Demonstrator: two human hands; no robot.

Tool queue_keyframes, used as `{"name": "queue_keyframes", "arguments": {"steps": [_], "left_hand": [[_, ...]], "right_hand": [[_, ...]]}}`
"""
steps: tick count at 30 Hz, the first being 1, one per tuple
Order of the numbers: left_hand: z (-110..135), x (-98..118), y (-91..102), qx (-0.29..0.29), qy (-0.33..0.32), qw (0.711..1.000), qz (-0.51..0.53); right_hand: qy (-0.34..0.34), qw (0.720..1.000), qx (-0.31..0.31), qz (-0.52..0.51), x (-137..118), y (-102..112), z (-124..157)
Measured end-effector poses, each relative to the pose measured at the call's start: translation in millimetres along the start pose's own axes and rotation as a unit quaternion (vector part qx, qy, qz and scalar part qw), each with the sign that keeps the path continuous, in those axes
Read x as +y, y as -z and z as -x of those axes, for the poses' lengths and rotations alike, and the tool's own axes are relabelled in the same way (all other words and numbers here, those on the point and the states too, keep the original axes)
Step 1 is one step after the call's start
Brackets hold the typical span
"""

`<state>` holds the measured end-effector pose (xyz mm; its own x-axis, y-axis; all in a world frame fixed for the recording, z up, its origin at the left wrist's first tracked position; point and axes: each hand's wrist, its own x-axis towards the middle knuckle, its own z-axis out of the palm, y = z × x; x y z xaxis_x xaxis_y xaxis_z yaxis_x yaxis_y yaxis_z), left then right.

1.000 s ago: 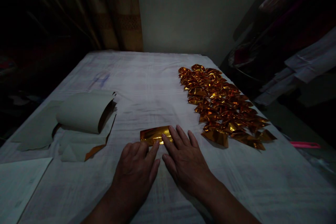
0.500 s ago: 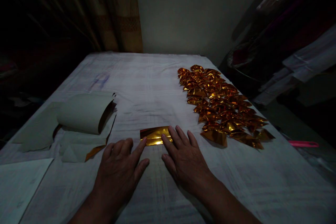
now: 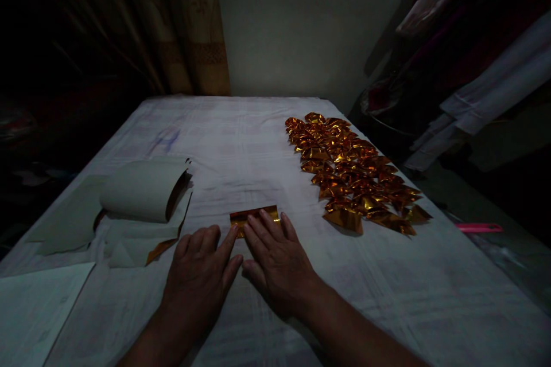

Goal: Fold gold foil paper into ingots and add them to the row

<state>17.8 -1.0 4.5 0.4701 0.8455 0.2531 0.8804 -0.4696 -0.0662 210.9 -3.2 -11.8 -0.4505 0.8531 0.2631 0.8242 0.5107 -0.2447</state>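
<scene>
A folded strip of gold foil paper [image 3: 255,213] lies on the white cloth [image 3: 241,149] covering the table. My right hand [image 3: 275,258] rests flat with its fingers stretched over the strip, covering most of it. My left hand [image 3: 200,278] lies flat beside it, its index fingertip touching the strip's left end. Neither hand grips anything. To the right lies a heap of several folded gold foil pieces [image 3: 353,175].
At the left lie curled sheets of grey-backed paper [image 3: 142,192] with a gold underside showing, and a pale sheet [image 3: 34,304] at the near left corner. A curtain [image 3: 189,28] hangs behind. Clothes [image 3: 473,86] hang at the right, past the table edge.
My right hand has slid left along the gold strip and covers more of it. My left hand moved left from the strip's middle to its left end. The camera tilted slightly.
</scene>
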Motion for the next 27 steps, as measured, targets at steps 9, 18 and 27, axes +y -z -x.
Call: {"name": "queue_keyframes", "arguments": {"steps": [9, 18, 27], "left_hand": [[-2.3, 4.7, 1.0, -0.041, 0.030, 0.999, -0.005], [-2.6, 3.1, 0.1, -0.029, 0.015, 0.999, -0.023], [-2.0, 11.5, -26.1, 0.049, -0.076, 0.995, 0.032]], "right_hand": [[-0.116, 0.991, -0.062, 0.003, -17.0, 5.3, 6.0], [-0.186, 0.980, -0.054, 0.035, -15.2, 14.1, 21.9], [-0.178, 0.981, -0.057, 0.043, -10.6, 7.6, 25.6]]}}
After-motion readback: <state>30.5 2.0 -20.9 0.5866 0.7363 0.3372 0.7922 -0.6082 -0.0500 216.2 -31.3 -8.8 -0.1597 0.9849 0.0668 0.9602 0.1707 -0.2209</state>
